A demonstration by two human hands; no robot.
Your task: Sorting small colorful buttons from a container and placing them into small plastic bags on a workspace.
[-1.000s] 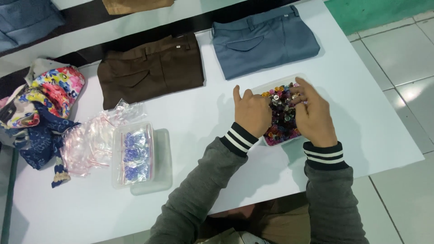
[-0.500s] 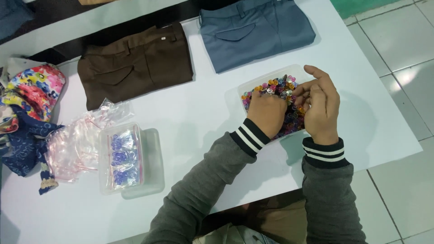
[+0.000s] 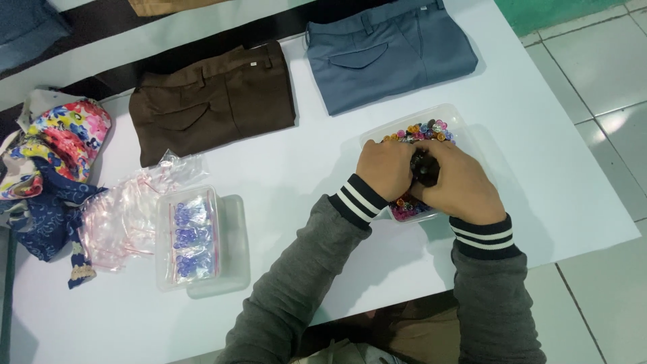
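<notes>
Fingers of left hand (image 3: 384,168) and right hand (image 3: 461,182) pinch small dark piece (image 3: 424,168) together, over clear tub (image 3: 465,131) of coloured beads (image 3: 421,131). Keep piece above tub, grip firm. Blue trousers (image 3: 391,47) at 12 o'clock on counter (image 3: 303,168).

A white table (image 3: 283,168) fills most of the view, with pale glossy floor tiles (image 3: 606,94) at three o'clock and a green strip (image 3: 559,13) at one o'clock.
</notes>
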